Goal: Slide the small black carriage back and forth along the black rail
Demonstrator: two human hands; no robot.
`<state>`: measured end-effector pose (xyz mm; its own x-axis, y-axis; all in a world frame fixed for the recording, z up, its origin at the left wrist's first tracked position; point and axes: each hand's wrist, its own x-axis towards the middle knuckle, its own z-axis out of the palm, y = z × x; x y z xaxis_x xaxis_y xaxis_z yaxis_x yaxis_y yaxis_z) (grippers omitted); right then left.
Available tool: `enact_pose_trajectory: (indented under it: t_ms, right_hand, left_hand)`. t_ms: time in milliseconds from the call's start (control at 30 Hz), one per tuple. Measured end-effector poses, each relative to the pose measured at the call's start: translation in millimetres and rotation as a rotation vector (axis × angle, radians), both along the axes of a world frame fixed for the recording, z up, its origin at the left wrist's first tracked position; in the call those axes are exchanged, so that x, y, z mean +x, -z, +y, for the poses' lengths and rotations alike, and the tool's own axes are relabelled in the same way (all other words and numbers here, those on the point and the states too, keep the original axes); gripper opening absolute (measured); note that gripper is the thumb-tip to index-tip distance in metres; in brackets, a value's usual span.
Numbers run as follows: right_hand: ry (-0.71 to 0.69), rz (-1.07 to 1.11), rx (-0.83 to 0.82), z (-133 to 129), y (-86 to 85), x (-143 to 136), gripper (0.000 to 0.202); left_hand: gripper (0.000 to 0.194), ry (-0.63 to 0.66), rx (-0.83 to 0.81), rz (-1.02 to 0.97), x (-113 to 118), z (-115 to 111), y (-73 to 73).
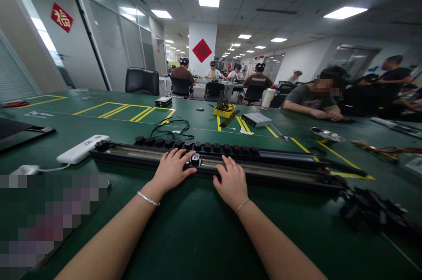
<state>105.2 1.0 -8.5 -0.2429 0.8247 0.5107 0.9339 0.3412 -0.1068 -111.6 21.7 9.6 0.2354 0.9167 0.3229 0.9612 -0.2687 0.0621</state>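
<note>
A long black channel (263,174) with a metallic inside, which looks like a power strip housing, lies across the green table. One small black socket module (195,159) sits in it near the middle. My left hand (172,168) rests over the channel just left of that module, fingers stretched and slightly apart, the thumb close to the module's lower edge. Whether it touches the module I cannot tell. To the right, my right hand (231,180) lies on the channel with fingers spread. Behind it runs a second black strip (283,156) with a row of several black socket modules (207,147).
A white power strip (82,149) lies left of the channel; black cables (173,128) lie behind it. Dark parts (376,212) are heaped at right. Further back are a yellow box (224,110), a silver box (256,119) and a cup (268,98). A person (313,95) leans on the table.
</note>
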Motion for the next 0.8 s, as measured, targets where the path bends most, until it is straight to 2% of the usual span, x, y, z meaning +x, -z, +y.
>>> enact_pose_trajectory:
  t_ms: [800]
  right_hand:
    - [0.004, -0.005, -0.011, 0.0, -1.6, -0.8, 0.024]
  left_hand:
    - [0.06, -0.015, 0.015, 0.005, 6.4, -2.8, -0.5]
